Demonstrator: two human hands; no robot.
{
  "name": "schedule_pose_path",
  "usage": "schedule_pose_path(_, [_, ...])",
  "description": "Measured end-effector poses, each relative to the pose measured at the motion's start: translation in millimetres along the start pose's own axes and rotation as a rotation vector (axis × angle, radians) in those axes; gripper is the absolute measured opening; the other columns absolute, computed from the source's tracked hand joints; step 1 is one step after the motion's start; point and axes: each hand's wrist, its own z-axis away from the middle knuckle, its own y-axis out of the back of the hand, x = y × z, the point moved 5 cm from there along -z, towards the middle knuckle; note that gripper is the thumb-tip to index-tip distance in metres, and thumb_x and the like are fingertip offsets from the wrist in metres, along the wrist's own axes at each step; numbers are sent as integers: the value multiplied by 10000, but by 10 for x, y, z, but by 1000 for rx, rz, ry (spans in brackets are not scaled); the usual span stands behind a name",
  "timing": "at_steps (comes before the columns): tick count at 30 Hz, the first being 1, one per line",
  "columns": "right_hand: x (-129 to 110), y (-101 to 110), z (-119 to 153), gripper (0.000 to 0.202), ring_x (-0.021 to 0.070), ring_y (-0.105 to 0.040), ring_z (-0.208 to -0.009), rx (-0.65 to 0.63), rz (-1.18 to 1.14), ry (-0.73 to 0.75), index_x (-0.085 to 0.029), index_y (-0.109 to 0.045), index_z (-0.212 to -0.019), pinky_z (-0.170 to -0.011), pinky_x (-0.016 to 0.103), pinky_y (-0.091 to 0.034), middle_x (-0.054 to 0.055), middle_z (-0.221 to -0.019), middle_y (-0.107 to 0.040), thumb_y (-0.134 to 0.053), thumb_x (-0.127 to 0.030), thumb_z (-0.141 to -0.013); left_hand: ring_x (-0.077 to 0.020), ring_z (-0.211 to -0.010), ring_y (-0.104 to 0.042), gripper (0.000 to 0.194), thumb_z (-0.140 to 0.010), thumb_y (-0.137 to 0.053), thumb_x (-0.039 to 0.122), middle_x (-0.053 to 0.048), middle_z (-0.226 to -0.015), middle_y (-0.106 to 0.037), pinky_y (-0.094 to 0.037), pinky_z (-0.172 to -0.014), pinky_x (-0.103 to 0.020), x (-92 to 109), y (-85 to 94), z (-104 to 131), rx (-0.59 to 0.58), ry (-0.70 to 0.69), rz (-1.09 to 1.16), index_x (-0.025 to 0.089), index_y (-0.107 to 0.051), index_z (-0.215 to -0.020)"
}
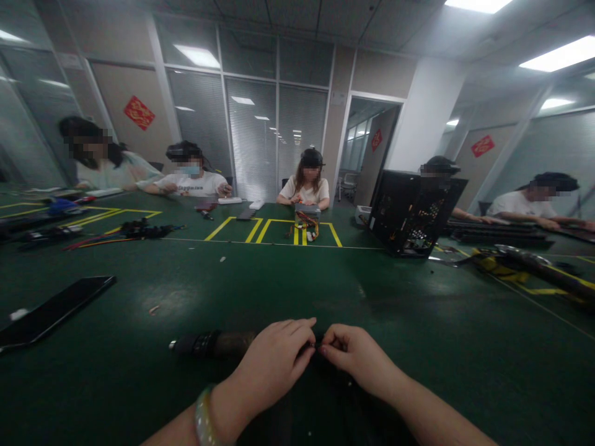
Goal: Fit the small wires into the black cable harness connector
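Note:
My left hand (pixel 279 350), with a pale bangle (pixel 204 415) on its wrist, reaches across a dark cylindrical tool (pixel 204 344) lying on the table. The tool has a ridged black end with a small metal tip on the left, then a brownish body that runs behind my left hand. My left fingers bend down, thumb and forefinger nearly meeting. My right hand (pixel 357 353) is closed in a pinch close beside them. Something small and dark shows between the two sets of fingertips, too small and dim to name.
A black flat panel (pixel 56 310) lies at left. Cables (pixel 144 229) are behind it. A black computer case (pixel 395 214) stands upright at right, near a dark bundle with yellow parts (pixel 515 266). Several people sit across the green table (pixel 195 285), one behind a power supply with wires (pixel 307 217).

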Motion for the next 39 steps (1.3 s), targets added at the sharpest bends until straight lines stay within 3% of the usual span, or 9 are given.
schedule_pose_path(9, [22, -8, 5, 111, 95, -496, -564, -13, -3, -1, -171, -627, -816, -493, 167, -338, -39, -656, -566, -593, -264, -865, -228, -1131, -576, 232, -832, -591, 163, -36, -1292, -582, -469, -961, -414, -6, 0, 7, 22, -9, -9, 237, -601, -1052])
schedule_pose_path(16, [14, -10, 5, 103, 92, -490, -553, -21, -25, -7, -175, -631, -827, -484, 167, -334, -45, -641, -563, -588, -260, -865, -236, -1141, -569, 127, -861, -563, 191, -36, -1328, -557, -459, -968, -434, -12, -3, 15, 13, 2, -17, 225, -612, -973])
schedule_pose_path(26, [33, -9, 0, 99, 92, -498, -562, -27, -54, -7, -168, -637, -843, -499, 168, -349, -37, -662, -573, -598, -257, -860, -212, -1135, -571, 153, -859, -571, 168, 13, -1259, -605, -456, -962, -409, -18, -8, 19, 11, 48, 16, 257, -614, -976])
schedule_pose_path(39, [69, -12, -34, 70, 91, -493, -539, -42, -122, -17, -166, -620, -821, -493, 166, -352, -45, -615, -545, -599, -225, -854, -228, -1139, -572, 180, -861, -571, 205, -38, -1305, -573, -464, -965, -420, -23, -16, 21, 39, 27, 6, 236, -626, -1029])
